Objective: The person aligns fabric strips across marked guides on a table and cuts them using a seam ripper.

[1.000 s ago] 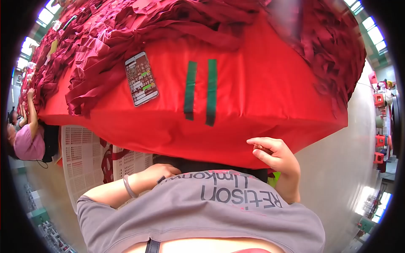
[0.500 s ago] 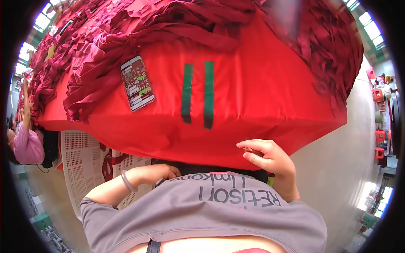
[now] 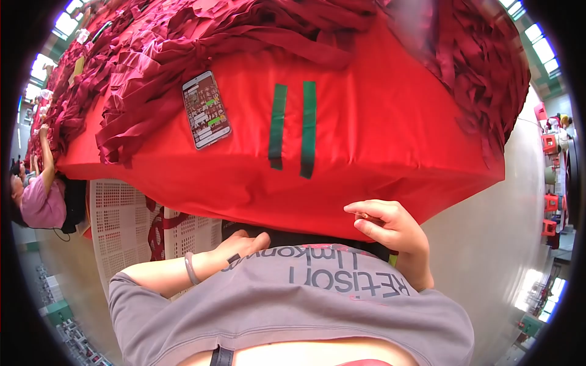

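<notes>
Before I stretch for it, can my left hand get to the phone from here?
Likely yes: the phone lies uncovered on the red cloth and nothing seems to block the way, though the left hand, down by the shirt, would need to stretch.

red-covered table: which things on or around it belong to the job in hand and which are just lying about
Likely the job:
- tiny brownish item, unclear, in the right hand
- long dark-red fabric strips
- two parallel green strips, possibly marks
- white perforated plastic crate

Probably lying about:
- white rectangular phone, screen lit
</notes>
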The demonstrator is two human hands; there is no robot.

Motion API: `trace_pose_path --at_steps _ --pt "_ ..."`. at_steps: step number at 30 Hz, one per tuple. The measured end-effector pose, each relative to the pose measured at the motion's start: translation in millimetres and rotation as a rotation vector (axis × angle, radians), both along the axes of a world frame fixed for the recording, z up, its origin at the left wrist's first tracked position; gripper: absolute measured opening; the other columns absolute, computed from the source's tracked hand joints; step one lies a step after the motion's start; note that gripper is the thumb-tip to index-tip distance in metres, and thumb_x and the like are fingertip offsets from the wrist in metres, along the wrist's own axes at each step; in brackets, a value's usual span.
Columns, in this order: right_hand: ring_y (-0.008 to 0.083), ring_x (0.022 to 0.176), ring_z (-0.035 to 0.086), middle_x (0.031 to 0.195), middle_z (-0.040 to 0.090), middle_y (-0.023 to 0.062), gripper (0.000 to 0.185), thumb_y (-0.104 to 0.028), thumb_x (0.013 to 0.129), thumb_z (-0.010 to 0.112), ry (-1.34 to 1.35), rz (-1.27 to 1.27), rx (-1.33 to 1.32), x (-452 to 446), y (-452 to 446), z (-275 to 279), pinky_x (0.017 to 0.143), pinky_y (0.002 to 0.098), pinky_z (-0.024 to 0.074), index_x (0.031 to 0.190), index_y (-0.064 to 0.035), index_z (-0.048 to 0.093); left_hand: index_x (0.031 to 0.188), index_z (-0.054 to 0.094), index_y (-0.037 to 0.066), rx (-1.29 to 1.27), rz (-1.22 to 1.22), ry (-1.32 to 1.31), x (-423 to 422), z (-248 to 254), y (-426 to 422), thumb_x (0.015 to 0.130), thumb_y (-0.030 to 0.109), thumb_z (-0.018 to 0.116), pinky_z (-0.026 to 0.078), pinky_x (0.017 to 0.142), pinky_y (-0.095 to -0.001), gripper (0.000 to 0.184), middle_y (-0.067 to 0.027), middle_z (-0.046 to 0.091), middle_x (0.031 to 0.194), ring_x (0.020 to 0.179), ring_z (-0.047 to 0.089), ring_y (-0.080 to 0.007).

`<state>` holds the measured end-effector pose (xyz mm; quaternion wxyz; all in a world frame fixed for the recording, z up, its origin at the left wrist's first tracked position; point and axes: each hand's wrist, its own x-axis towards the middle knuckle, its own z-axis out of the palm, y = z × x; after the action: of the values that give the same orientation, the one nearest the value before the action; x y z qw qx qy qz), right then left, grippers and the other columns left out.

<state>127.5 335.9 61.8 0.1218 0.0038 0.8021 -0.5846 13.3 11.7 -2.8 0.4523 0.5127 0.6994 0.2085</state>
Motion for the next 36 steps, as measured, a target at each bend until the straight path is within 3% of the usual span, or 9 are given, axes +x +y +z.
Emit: trace_pose_path --at_steps 2,4,9,13,16,22,25,31,36 --pt "0.0166 0.077 0.064 0.090 0.066 0.0116 0.026 -0.007 0.086 0.061 0.019 0.000 -0.009 2 1 -2 0.066 0.0268 0.0501 0.111 -0.0001 0.062 0.089 0.049 0.004 -0.190 0.191 -0.119 4 7 13 0.084 0.030 0.052 0.045 0.076 -0.0466 0.027 -0.0177 0.059 0.087 0.086 0.058 -0.0367" --pt "0.0167 0.076 0.064 0.090 0.066 0.0114 0.026 -0.007 0.086 0.061 0.038 -0.015 -0.030 4 3 -4 0.066 0.0269 0.0498 0.111 0.0004 0.062 0.090 0.050 0.002 -0.016 0.158 -0.078 9 -11 9 0.085 0.030 0.050 0.046 0.072 -0.0436 0.028 -0.0206 0.059 0.091 0.089 0.056 -0.0407" --pt "0.0064 0.063 0.050 0.079 0.059 0.0035 0.026 -0.002 0.085 0.060 -0.038 -0.172 -0.154 12 18 0 0.059 0.0206 0.0416 0.111 0.0016 0.062 0.121 0.055 0.000 -0.386 0.005 -0.782 -66 9 9 0.089 0.009 0.058 0.047 0.088 -0.0303 0.033 -0.0098 0.064 0.111 0.100 0.059 -0.0181" --pt "-0.0007 0.061 0.042 0.077 0.059 -0.0005 0.024 0.001 0.086 0.058 -0.031 -0.387 -0.293 11 25 0 0.053 0.0158 0.0324 0.109 0.0028 0.063 0.107 0.060 0.004 0.113 0.053 0.499 -111 102 62 0.080 0.005 0.058 0.049 0.082 -0.0413 0.028 -0.0157 0.062 0.099 0.095 0.059 -0.0334" --pt "0.0009 0.053 0.041 0.077 0.063 0.0042 0.021 0.000 0.088 0.053 -0.052 -0.489 -0.514 0 22 -2 0.047 0.0166 0.0311 0.107 0.0035 0.063 0.106 0.055 0.002 0.410 0.146 0.960 -129 126 133 0.082 0.003 0.052 0.044 0.085 -0.0429 0.025 -0.0154 0.059 0.098 0.096 0.057 -0.0336" --pt "0.0139 0.050 0.047 0.082 0.064 0.0155 0.028 -0.011 0.084 0.048 -0.015 -0.449 -0.754 -17 -7 -7 0.045 0.0238 0.0389 0.099 0.0066 0.064 0.126 0.050 0.003 0.575 0.303 1.223 -190 54 253 0.088 0.015 0.050 0.038 0.099 -0.0531 0.040 -0.0148 0.059 0.112 0.109 0.055 -0.0307" --pt "0.0134 0.063 0.052 0.090 0.064 0.0125 0.027 -0.008 0.085 0.045 0.019 -0.397 -0.895 -18 1 -10 0.050 0.0230 0.0416 0.099 0.0042 0.064 0.112 0.056 0.004 0.258 0.267 1.050 -178 62 254 0.087 0.023 0.056 0.033 0.103 -0.0564 0.031 -0.0115 0.062 0.103 0.104 0.058 -0.0287" --pt "0.0148 0.061 0.051 0.101 0.062 0.0153 0.030 -0.019 0.094 0.048 -0.247 -0.510 -1.030 -63 14 -8 0.059 0.0299 0.0470 0.111 0.0023 0.058 0.073 0.059 0.006 0.825 0.307 0.852 -128 75 181 0.072 0.009 0.065 0.042 0.062 -0.0375 0.007 -0.0084 0.053 0.066 0.065 0.055 -0.0265" --pt "0.0115 0.054 0.045 0.103 0.065 0.0154 0.029 -0.024 0.088 0.059 -0.288 -0.442 -1.341 -145 6 -21 0.053 0.0274 0.0421 0.108 -0.0040 0.058 0.080 0.065 0.007 0.947 0.123 0.739 -98 73 132 0.065 0.005 0.072 0.042 0.063 -0.0338 0.017 -0.0018 0.053 0.070 0.063 0.053 -0.0186"
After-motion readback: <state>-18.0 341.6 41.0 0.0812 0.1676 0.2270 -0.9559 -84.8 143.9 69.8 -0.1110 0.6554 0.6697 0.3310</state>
